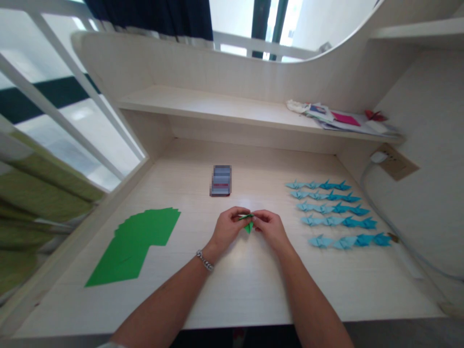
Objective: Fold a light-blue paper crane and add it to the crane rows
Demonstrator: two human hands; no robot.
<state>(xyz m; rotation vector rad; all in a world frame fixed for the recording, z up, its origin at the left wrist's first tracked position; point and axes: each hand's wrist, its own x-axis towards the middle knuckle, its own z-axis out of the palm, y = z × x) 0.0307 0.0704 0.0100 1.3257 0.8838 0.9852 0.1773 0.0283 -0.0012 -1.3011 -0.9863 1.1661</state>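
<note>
Between my two hands, over the middle of the desk, is a small piece of folded green paper with a point facing down toward me. My left hand pinches its left side, a chain bracelet around the wrist. On the other side, the fingers of my right hand are closed on the paper's right edge. Part of the paper is hidden behind the fingertips. To the left lies a fanned stack of green paper sheets. Several blue folded paper cranes stand in rows at the right, in lighter and darker shades.
A blurred-out dark rectangular item lies beyond my hands. Papers rest on the shelf at the back. A white cable runs from the wall socket down the right side. White rails border the left.
</note>
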